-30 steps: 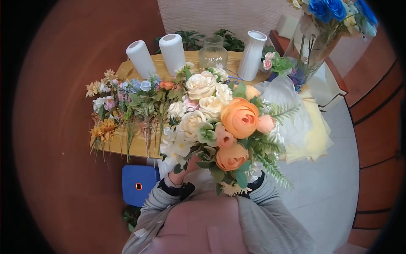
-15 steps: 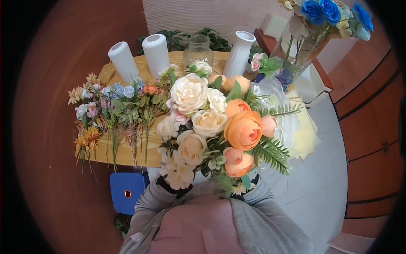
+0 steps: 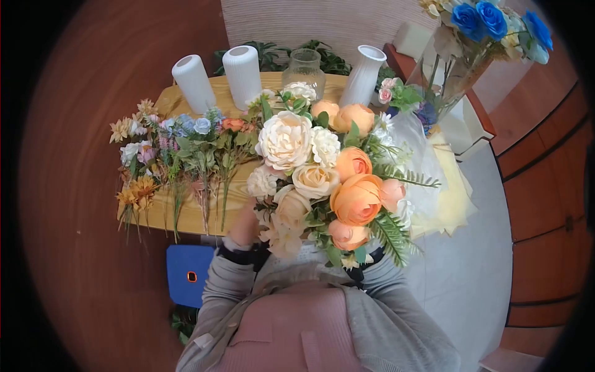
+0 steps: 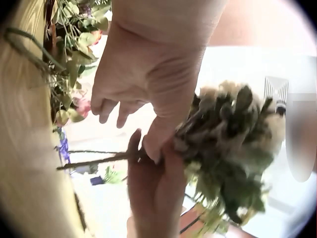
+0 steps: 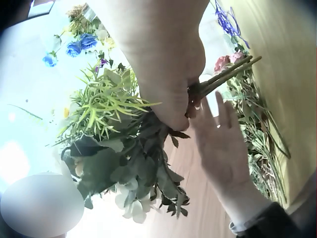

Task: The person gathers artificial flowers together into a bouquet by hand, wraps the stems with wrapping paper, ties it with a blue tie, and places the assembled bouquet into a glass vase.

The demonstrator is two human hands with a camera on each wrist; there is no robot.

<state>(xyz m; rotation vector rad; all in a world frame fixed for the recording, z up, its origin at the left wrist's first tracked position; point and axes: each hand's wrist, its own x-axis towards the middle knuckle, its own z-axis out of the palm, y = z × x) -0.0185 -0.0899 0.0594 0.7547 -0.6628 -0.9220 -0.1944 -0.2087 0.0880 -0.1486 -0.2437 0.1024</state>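
Note:
A full bouquet (image 3: pixel 313 164) of cream roses, orange ranunculus-like blooms and fern leaves is held upright before the chest, flower heads toward the head camera. My right hand (image 5: pixel 166 74) grips its stems (image 5: pixel 225 77) just below the leaves; the bare stem ends stick out past the fist. Beside that grip, my left hand (image 4: pixel 143 74) has its fingers loosely extended, with the thumb right at the stems and the right hand. In the right wrist view the left palm faces the stems. From the head view, the flowers hide most of both hands.
Rows of loose artificial flowers (image 3: pixel 201 146) lie on the wooden table (image 3: pixel 192 211). Behind stand white vases (image 3: pixel 242 77) and a clear glass jar (image 3: pixel 304 71). Wrapping sheets (image 3: pixel 452 192) lie at right, near a tall vase of blue roses (image 3: pixel 493 22). A blue square object (image 3: pixel 186 273) is below the table.
The bouquet has tipped and turned a little, showing more orange blooms on its right side. The left wrist, hidden half a second ago, shows again left of the flowers. The head view has shifted slightly.

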